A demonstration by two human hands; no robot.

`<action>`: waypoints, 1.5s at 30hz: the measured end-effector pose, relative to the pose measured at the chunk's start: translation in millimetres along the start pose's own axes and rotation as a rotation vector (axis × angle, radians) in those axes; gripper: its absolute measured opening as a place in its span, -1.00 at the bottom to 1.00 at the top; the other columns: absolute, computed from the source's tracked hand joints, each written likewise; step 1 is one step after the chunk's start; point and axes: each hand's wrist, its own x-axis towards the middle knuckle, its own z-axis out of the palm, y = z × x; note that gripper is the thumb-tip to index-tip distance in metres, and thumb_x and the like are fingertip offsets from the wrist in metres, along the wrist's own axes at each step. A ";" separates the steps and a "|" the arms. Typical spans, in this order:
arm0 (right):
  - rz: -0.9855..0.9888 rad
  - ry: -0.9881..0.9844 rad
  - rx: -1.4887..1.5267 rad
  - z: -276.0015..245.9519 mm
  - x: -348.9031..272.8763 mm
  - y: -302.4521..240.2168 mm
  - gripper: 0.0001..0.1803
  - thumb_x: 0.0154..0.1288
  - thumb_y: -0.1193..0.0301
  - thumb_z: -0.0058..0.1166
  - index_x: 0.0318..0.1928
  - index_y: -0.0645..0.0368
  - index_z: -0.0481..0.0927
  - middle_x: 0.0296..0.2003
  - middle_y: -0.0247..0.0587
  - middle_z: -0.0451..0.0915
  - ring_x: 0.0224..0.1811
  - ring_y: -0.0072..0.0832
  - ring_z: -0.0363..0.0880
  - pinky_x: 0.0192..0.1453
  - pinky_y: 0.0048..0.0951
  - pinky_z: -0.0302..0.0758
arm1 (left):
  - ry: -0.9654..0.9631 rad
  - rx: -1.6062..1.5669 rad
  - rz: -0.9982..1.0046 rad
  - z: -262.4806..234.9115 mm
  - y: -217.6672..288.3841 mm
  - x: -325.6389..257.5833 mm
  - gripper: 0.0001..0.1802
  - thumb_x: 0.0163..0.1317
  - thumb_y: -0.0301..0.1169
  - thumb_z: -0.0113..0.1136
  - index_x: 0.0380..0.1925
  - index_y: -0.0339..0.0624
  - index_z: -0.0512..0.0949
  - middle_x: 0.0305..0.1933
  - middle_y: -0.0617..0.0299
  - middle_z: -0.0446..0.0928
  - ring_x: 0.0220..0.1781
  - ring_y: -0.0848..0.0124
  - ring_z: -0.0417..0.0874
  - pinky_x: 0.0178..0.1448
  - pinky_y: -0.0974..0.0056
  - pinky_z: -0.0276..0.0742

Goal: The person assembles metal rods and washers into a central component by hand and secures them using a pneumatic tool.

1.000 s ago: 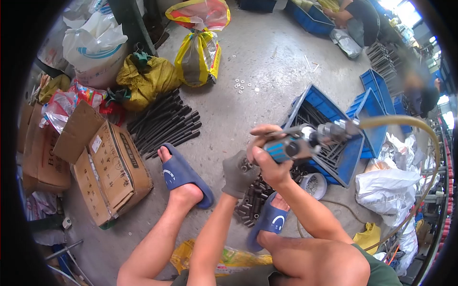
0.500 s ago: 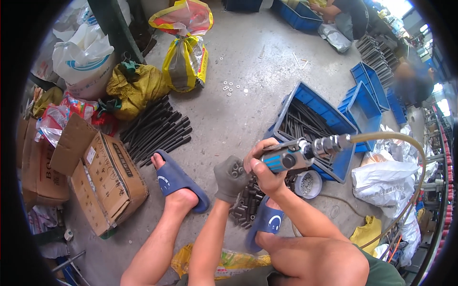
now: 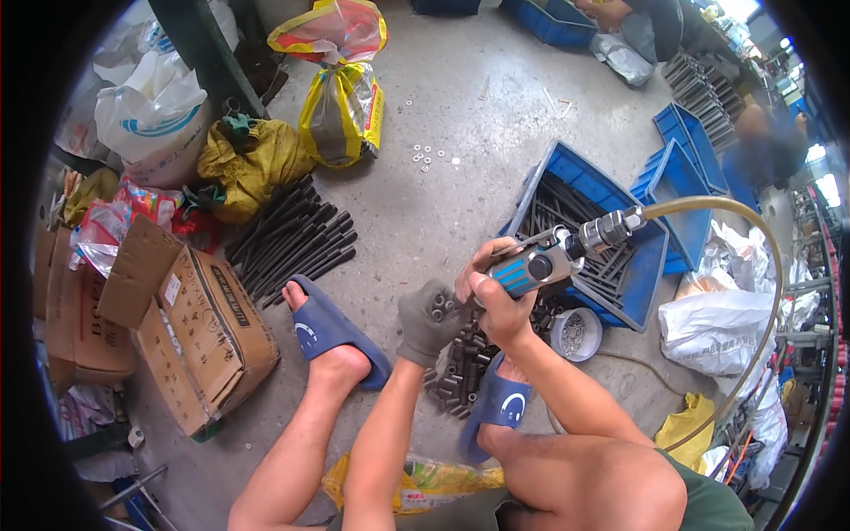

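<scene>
My left hand (image 3: 423,329), in a grey glove, is closed around a few short dark tubes (image 3: 438,310), their round ends facing up. Bare, my right hand (image 3: 501,305) grips a silver and blue air tool (image 3: 534,265), fitted at its far end with a metal coupling and a tan hose (image 3: 708,203). The two hands almost meet; the tool's working end is hidden by my right hand. Below them, between my feet, lies a pile of short black tubes (image 3: 467,365). A white bowl of small metal parts (image 3: 574,336) stands right of my right hand.
A blue crate (image 3: 639,305) of long black rods stands ahead to the right, with more blue bins (image 3: 677,208) behind. Black rods (image 3: 297,243) lie at left beside a cardboard box (image 3: 208,327). Washers (image 3: 423,157) dot the floor. Another person (image 3: 651,35) works at far right.
The air tool and my right hand have shifted slightly right, and the tool has tilted upward at its hose end. My left hand stays closed on the tubes. The view has moved slightly.
</scene>
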 end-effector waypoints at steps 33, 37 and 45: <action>-0.092 -0.108 -0.104 3.0 -21.3 1.8 -0.70 0.31 0.60 0.16 -0.04 0.21 0.35 -0.42 -0.19 0.49 -0.46 -0.42 0.53 -0.32 -0.32 0.53 | -0.104 0.006 -0.134 14.4 1.3 -14.1 -0.74 0.22 -0.22 0.44 -0.40 -0.16 0.62 -0.45 -0.09 0.64 -0.42 -0.07 0.73 -0.35 0.06 0.57; -0.128 -0.162 -0.274 0.0 -20.0 -0.1 -0.57 0.31 0.59 0.15 0.17 0.34 0.40 -0.42 -0.22 0.55 -0.44 -0.49 0.56 -0.28 -0.37 0.56 | -0.089 0.086 -0.085 13.6 7.4 -12.6 -0.74 0.19 -0.24 0.46 -0.43 -0.13 0.60 -0.52 -0.02 0.61 -0.49 -0.01 0.69 -0.39 0.06 0.54; -0.215 0.213 0.046 -48.1 -39.4 -89.0 -0.55 0.31 0.36 0.12 0.17 0.26 0.46 -0.43 -0.33 0.43 -0.44 -0.47 0.38 -0.21 -0.36 0.48 | 0.090 0.095 -0.058 -30.4 21.7 -33.0 -0.72 0.14 -0.40 0.60 -0.43 -0.09 0.57 -0.49 0.11 0.59 -0.51 0.12 0.63 -0.38 0.09 0.53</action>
